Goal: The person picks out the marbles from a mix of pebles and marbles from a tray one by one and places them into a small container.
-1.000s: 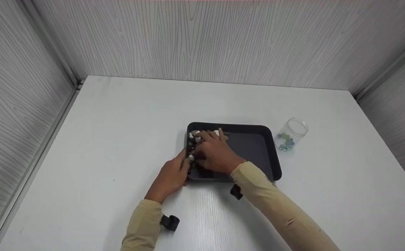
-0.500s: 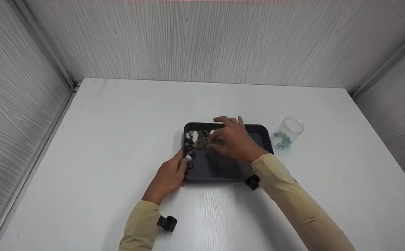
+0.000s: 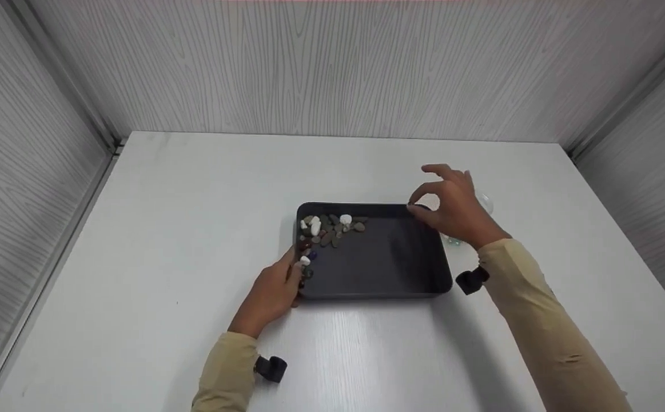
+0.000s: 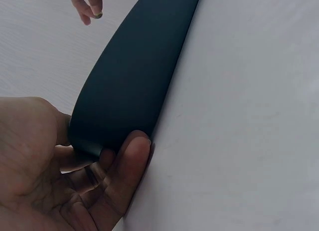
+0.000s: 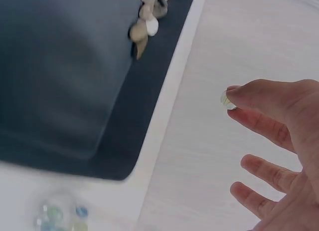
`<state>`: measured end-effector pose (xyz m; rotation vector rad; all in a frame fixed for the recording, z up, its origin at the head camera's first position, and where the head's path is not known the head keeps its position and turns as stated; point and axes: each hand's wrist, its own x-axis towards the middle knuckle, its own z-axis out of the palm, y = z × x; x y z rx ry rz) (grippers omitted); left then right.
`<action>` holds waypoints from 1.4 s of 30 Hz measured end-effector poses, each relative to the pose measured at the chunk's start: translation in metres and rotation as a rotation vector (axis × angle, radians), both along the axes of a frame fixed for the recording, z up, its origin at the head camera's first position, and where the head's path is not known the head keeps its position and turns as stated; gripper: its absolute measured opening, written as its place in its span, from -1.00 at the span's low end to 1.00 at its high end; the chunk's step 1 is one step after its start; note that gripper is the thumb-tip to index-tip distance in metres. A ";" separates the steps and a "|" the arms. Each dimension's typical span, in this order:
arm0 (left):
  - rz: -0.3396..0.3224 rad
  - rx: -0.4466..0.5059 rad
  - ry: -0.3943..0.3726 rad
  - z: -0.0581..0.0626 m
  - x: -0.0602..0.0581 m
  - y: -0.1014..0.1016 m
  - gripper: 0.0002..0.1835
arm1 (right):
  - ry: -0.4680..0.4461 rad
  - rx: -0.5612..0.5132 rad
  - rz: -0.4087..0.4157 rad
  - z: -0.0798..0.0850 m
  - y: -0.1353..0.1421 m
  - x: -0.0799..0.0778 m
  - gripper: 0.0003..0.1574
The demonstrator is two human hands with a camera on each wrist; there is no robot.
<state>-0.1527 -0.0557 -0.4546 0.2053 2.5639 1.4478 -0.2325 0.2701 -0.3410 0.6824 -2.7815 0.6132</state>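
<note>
My left hand grips the left wall of a black rectangular tray. In the left wrist view its fingers curl about the corner of the tray. Over the tray's far right corner is my right hand, pinching a small clear glass marble between thumb and index finger, the other fingers spread. Grey-brown, white and dark pebbles lie along the tray's left side and far left corner. A clear jar is mostly hidden behind the right hand, with a few marbles showing beneath.
The white table extends around the tray. Wood-grain panels stand at the back and at both sides. In the right wrist view, blurred blue and green marbles appear near the tray's corner.
My right hand has moved from the pebbles at the left, up and right to the tray's far right corner, uncovering the pebbles. The left hand keeps its hold on the tray.
</note>
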 end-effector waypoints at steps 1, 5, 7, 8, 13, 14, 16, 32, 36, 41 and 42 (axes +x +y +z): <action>0.002 -0.001 0.003 0.000 0.000 -0.001 -0.40 | 0.015 -0.006 -0.003 0.001 0.006 -0.001 -0.95; 0.005 0.001 0.010 -0.002 0.000 -0.002 -0.40 | 0.084 -0.016 -0.025 0.007 0.030 -0.002 -0.93; 0.001 0.001 0.018 -0.002 0.000 -0.002 -0.41 | 0.096 -0.020 -0.053 0.011 0.042 -0.001 -0.93; -0.001 0.003 0.019 -0.002 0.000 -0.002 -0.41 | 0.093 -0.021 -0.072 0.013 0.049 -0.001 -0.92; -0.004 0.000 0.018 -0.001 0.000 -0.001 -0.41 | 0.059 -0.022 -0.146 0.021 0.074 0.003 -0.88; -0.002 0.001 0.015 -0.001 0.000 -0.001 -0.41 | 0.059 -0.020 -0.153 0.022 0.077 0.003 -0.87; -0.001 -0.001 0.013 0.000 0.000 -0.001 -0.41 | 0.056 -0.017 -0.165 0.024 0.082 0.003 -0.86; 0.001 -0.001 0.008 0.000 -0.001 -0.001 -0.42 | 0.099 -0.047 -0.113 0.024 0.069 0.002 -0.82; 0.000 0.004 0.008 -0.001 0.000 -0.001 -0.42 | 0.137 -0.050 -0.049 0.015 0.042 -0.001 -0.86; -0.006 0.025 0.009 0.000 0.000 -0.001 -0.42 | 0.081 -0.040 -0.002 0.002 -0.003 -0.004 -0.86; -0.008 0.028 0.011 0.000 0.000 -0.001 -0.42 | 0.059 -0.037 0.007 0.000 -0.013 -0.004 -0.86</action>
